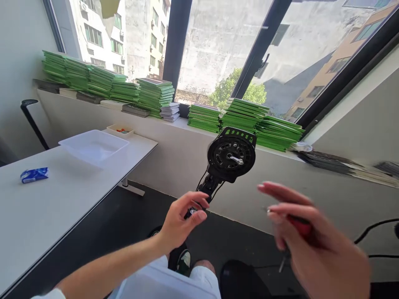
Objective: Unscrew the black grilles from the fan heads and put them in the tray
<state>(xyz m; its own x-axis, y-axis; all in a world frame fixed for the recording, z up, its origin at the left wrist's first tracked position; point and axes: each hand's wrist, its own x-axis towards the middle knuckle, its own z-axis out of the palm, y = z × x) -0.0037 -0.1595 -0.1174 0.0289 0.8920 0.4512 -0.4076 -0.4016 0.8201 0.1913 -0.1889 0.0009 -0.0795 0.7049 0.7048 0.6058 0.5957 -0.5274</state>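
A black round machine head (231,156), with a slotted rim and a silver metal arm (235,159) at its centre, stands on a dark pole before the window ledge. My left hand (183,218) is in front of the pole, below the head. Its fingers are curved and apart, and nothing shows between them. To the right and lower, my right hand (314,236) is closed around a red-handled tool (301,226). A thin metal tip pokes out past the thumb; motion blur hides the tool's exact kind. That hand is apart from the machine head.
At left, a white table (71,195) carries a translucent plastic bin (95,147), a small cream tray (121,131) with orange pieces, and a blue packet (35,175). Stacks of green booklets (245,118) line the ledge (177,124). Black cables (374,226) hang at right.
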